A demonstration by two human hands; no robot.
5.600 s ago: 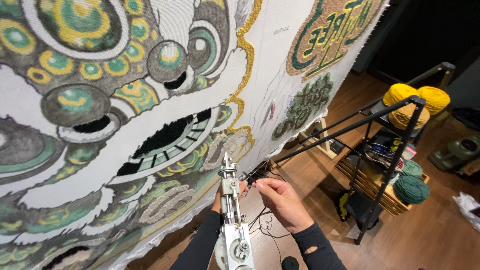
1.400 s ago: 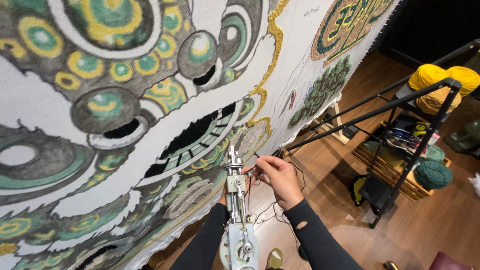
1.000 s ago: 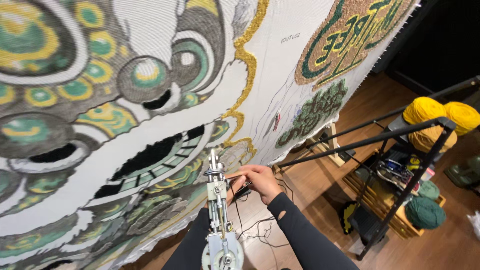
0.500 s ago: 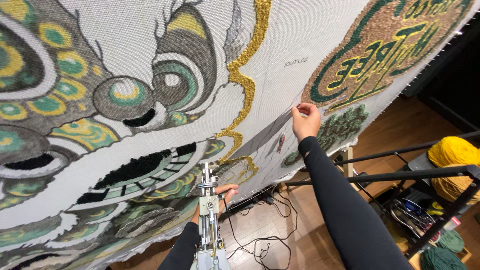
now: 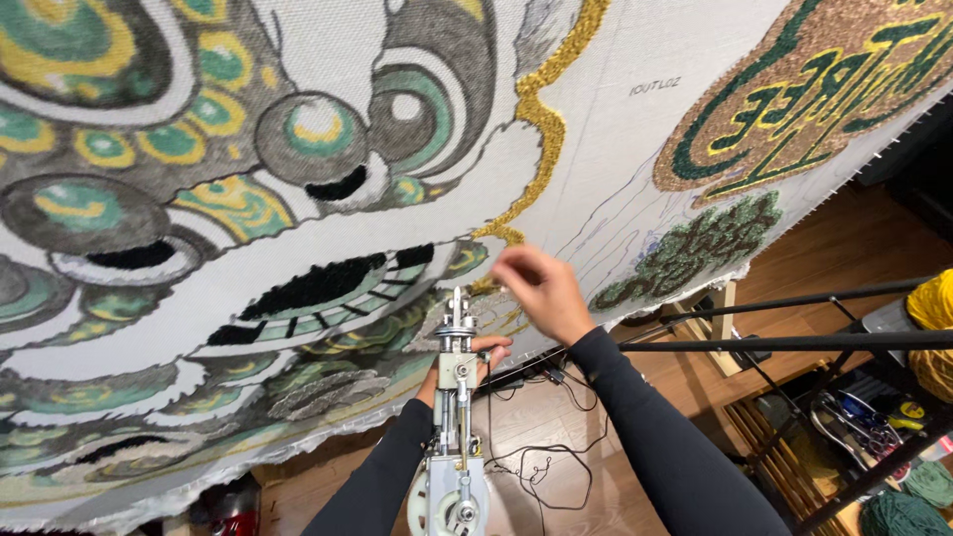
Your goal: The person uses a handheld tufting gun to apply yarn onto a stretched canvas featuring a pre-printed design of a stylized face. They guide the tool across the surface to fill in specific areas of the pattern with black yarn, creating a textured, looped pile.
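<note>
A rug-tufting workshop: huge stretched tufted cloth (image 5: 298, 199), tufting gun (image 5: 455, 437), yarn rack (image 5: 874, 397).

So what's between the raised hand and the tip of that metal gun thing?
Only stretched cloth with yellow tufting, in the head view, between right hand and tufting gun.

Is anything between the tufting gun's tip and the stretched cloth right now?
Nothing visible does. The metal tufting gun, held from behind by the left hand, points at the tufted cloth; the blurred right hand hovers to its right.
</note>
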